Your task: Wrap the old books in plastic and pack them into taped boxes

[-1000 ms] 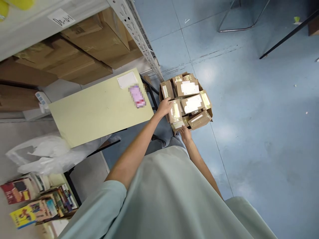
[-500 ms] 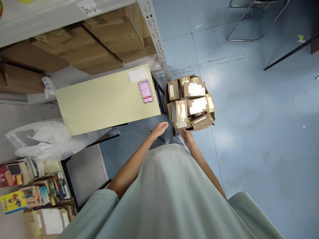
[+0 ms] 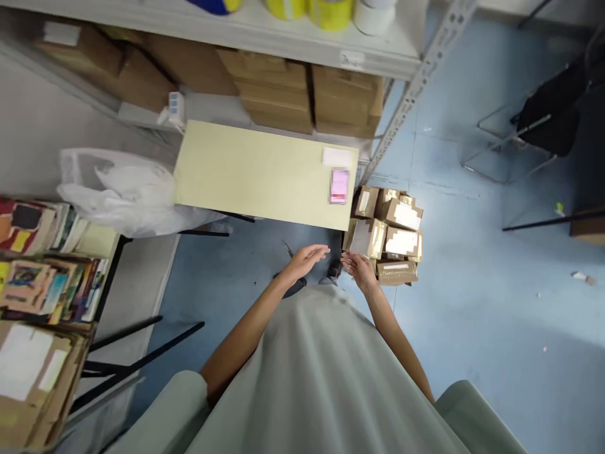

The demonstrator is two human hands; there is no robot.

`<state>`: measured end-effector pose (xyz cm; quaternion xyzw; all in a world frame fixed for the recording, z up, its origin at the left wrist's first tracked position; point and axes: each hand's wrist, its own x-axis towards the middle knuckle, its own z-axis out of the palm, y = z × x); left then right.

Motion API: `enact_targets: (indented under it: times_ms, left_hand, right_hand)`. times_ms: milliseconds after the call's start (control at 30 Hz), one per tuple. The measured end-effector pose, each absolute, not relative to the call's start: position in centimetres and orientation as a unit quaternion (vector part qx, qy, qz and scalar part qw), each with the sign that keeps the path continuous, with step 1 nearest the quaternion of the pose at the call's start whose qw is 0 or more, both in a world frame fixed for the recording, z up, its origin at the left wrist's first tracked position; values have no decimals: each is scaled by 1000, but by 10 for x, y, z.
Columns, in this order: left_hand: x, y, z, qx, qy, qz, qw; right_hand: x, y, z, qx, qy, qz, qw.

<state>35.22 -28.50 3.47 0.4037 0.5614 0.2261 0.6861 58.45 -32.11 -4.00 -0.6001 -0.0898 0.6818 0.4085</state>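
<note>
Both hands are in front of my body, with a gap between them. My left hand [image 3: 307, 260] is open, its fingers stretched to the right and nothing in it. My right hand [image 3: 360, 271] is open too, fingers slightly curled and holding nothing that I can see. It is nearest to the small taped brown cartons [image 3: 397, 271], which are heaped at the right end of the table and carry white labels. The pale yellow table [image 3: 255, 170] lies ahead. On its right end are a white paper [image 3: 336, 156] and a pink blurred item [image 3: 339, 186].
A metal shelf [image 3: 302, 47] with large cardboard boxes [image 3: 276, 94] stands behind the table. White plastic bags [image 3: 127, 195] hang at its left end. Books [image 3: 57, 290] are stacked at the left. A black chair [image 3: 551, 120] stands far right on the blue floor [image 3: 472, 315].
My view has swung to the left, so the table, shelf and cartons sit further right and the chair shows more. Both hands remain in front of my body, still holding nothing.
</note>
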Motion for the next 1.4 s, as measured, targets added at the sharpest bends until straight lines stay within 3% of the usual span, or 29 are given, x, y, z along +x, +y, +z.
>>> enact_targets:
  times_ms: [300,767,1100,1400]
  left_hand:
    - [167,-345,84,273,628,437,583]
    - [-46,-461,99,3,614,678,404]
    - [-168,-443,109,-87,628,704,319]
    - [-264,-418,93,-196,645,703,226]
  right_hand:
    - [397,-268,48,-519,-360,723,279]
    - [102,-268,108,-350,-570,742,42]
    - [-74,-230,89,-280,-585,760,-42]
    - [-218,-182,37,-235,-606,736,-190]
